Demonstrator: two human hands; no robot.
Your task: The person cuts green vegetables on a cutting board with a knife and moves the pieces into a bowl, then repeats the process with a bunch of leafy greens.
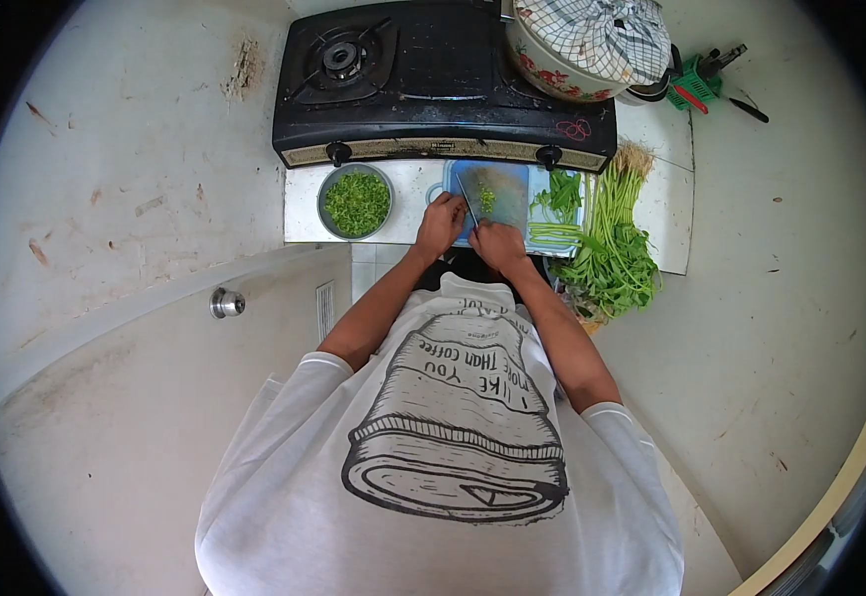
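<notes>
My right hand (497, 243) is wrapped round the handle of a knife (467, 197), its thin blade pointing away from me over the blue cutting board (515, 177). Just left of the blade, my left hand (440, 223) rests at the board's edge with its fingers curled together; whatever they may hold is hidden. Chopped greens (487, 198) lie in a small heap on the board, right of the blade. Further left stands a grey bowl (322, 211) filled with finely cut greens (357, 203).
A black gas stove (443, 124) stands behind the board, bearing a cloth-covered flowered pot (542, 72). Long-stemmed leafy greens (612, 233) hang over the counter's front edge at right, beside loose leaves (560, 194). A green basket (693, 81) with utensils sits at the back right.
</notes>
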